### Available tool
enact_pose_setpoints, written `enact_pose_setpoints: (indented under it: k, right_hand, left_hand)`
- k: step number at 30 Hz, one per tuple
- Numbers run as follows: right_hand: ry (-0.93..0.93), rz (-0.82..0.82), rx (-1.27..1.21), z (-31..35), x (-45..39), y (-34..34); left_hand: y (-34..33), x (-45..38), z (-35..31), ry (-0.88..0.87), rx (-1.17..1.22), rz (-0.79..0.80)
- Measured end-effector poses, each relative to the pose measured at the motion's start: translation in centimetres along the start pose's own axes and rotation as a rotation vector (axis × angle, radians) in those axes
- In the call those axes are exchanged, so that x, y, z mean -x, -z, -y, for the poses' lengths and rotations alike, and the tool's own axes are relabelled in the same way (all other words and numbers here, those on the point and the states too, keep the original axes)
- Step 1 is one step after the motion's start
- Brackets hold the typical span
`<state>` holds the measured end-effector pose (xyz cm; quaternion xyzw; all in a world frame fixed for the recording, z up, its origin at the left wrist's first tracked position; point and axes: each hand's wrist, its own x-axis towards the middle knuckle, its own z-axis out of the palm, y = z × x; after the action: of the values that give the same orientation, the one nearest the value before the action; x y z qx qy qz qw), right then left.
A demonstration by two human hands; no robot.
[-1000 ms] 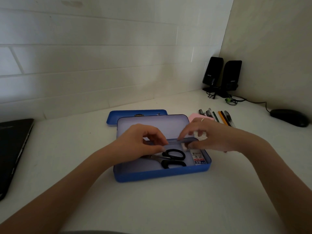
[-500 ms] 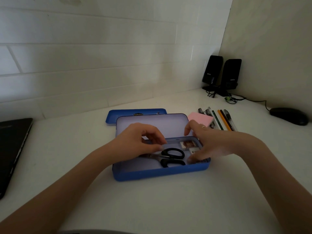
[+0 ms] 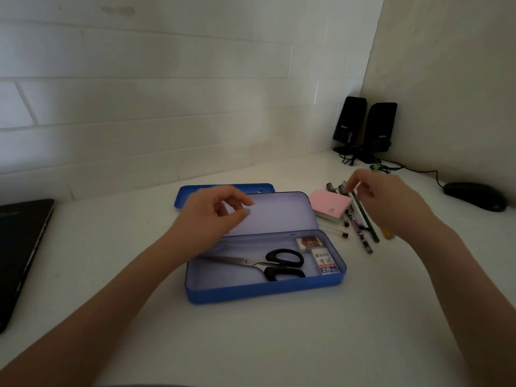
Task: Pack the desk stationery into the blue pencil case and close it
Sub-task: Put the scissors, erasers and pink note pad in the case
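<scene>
I observe the blue pencil case (image 3: 262, 291) open at the centre of the white desk (image 3: 279, 344). Its tray holds black-handled scissors (image 3: 268, 264), and at its 3 o'clock end an eraser (image 3: 309, 243) with a 2B lead box (image 3: 325, 261) just beside it. A pale inner tray (image 3: 279, 213) lies at the case's 12 o'clock edge, with the blue lid (image 3: 259, 188) beyond it.

My left hand (image 3: 212, 219) hovers over the inner tray, fingers (image 3: 245, 202) loosely curled, holding nothing. My right hand (image 3: 391, 202) hangs above the pens and pencils (image 3: 360, 219) at 2 o'clock of the case; its fingers are curled downward and blurred, and I cannot tell whether they grip one. A pink sticky-note pad (image 3: 331, 203) lies between case and pens.

At 1 o'clock, two black speakers (image 3: 365, 127) stand in the corner. A black mouse (image 3: 474, 195) sits at 3 o'clock, a laptop (image 3: 19, 247) at 9 o'clock.
</scene>
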<state>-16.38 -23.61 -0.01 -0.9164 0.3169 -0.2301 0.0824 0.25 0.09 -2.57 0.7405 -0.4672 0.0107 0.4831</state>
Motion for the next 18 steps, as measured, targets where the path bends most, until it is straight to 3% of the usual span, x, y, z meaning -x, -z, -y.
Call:
enact_pose_setpoints:
  k: [3, 6, 9, 12, 18]
  right_hand:
    - [-0.084, -0.126, 0.033, -2.0, -0.7, -0.5]
    - [-0.028, 0.006, 0.029, -1.8, -0.9, -2.5]
    - [0.024, 0.146, 0.156, -1.2, -1.1, -4.8]
    - [-0.003, 0.205, 0.105, -1.0, -1.2, -5.2]
    - [0.017, 0.097, 0.082, -1.0, -1.2, -5.3]
  left_hand:
    - [0.7, -0.6, 1.6, 0.003, -0.171, -0.203]
    - [1.1, -1.1, 3.3, 0.069, -0.204, -0.306]
    - [1.6, -1.7, 4.7, 0.194, -0.045, -0.318]
    - [2.2, -2.1, 5.8, 0.276, 0.091, -0.329]
    - [1.9, -2.2, 6.2, 0.362, 0.196, -0.278]
